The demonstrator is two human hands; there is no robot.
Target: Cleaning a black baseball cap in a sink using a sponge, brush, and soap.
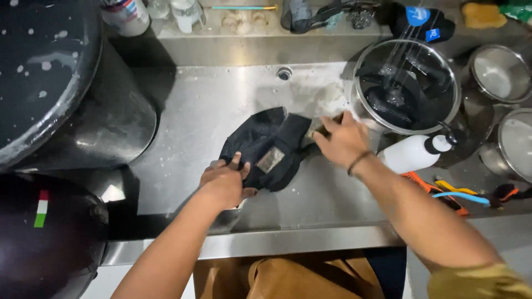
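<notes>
Both hands work on the black cloth piece [270, 149] lying in the steel sink [188, 122]: left hand [224, 182] clamped on its near edge, right hand [342, 139] closed over something small at its far side, apparently scrubbing, so steady pressure seems needed.

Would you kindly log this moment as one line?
left hand: pins black fabric pad | right hand: grips pad's edge | surface: wet steel sink
</notes>
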